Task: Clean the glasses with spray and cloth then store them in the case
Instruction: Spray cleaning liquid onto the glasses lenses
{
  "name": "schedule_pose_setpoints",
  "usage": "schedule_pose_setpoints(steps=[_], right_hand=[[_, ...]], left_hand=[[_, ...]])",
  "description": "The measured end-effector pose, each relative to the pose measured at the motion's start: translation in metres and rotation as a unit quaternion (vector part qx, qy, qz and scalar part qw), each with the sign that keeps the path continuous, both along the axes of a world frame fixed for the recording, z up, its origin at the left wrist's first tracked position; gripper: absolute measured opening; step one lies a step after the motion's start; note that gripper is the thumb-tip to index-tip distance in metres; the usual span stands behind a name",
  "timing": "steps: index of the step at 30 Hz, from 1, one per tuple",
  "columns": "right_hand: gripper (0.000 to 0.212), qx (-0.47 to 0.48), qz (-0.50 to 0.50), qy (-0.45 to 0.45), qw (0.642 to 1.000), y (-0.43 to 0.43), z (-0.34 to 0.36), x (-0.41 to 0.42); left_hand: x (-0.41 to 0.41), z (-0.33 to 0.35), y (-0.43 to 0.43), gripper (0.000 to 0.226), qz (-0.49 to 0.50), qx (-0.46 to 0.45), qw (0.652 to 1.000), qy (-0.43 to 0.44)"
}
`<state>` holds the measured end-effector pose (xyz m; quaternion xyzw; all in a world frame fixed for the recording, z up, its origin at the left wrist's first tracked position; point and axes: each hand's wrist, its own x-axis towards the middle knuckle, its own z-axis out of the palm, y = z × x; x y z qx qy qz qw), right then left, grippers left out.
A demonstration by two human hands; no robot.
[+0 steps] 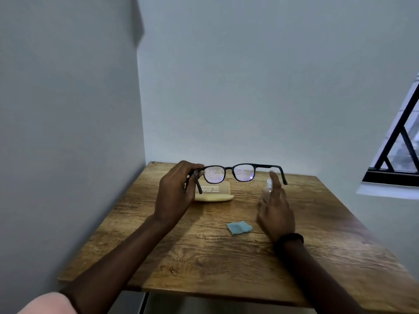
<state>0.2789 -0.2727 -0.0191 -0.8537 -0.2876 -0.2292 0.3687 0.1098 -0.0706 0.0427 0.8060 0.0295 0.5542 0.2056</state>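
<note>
Black-framed glasses [230, 172] hang above the table with their arms unfolded toward me. My left hand [175, 196] grips them at the left hinge. Fine droplets speckle the left lens, and the right lens shows fewer. My right hand [275, 209] holds a small clear spray bottle [268, 185] just right of the glasses, with the forefinger raised along its top. Behind the left lens, an open pale yellow case [217, 196] lies on the table. A crumpled light blue cloth [239, 227] sits on the wood between my hands.
The wooden table [204, 257] stands in a corner, with walls close on the left and behind. A barred window [399, 141] is at the right. A black band is on my right wrist.
</note>
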Motion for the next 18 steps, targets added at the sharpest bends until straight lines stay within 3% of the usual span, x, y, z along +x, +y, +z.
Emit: schedule_pose_setpoints(steps=[4, 9, 13, 18], right_hand=[[0.088, 0.03, 0.023, -0.017, 0.999, -0.006, 0.002, -0.002], [0.09, 0.062, 0.123, -0.154, 0.979, -0.01, 0.02, -0.03], [0.075, 0.037, 0.192, -0.23, 0.953, -0.002, 0.039, -0.052], [0.07, 0.005, 0.184, -0.269, 0.945, 0.01, 0.067, -0.071]], left_hand=[[0.001, 0.002, 0.001, 0.018, 0.008, 0.007, 1.0, -0.002], [0.003, 0.004, 0.004, 0.016, 0.015, 0.007, 1.0, -0.014], [0.004, 0.005, 0.004, 0.013, 0.009, 0.014, 1.0, -0.023], [0.003, 0.006, 0.004, 0.011, 0.009, 0.019, 0.999, -0.03]])
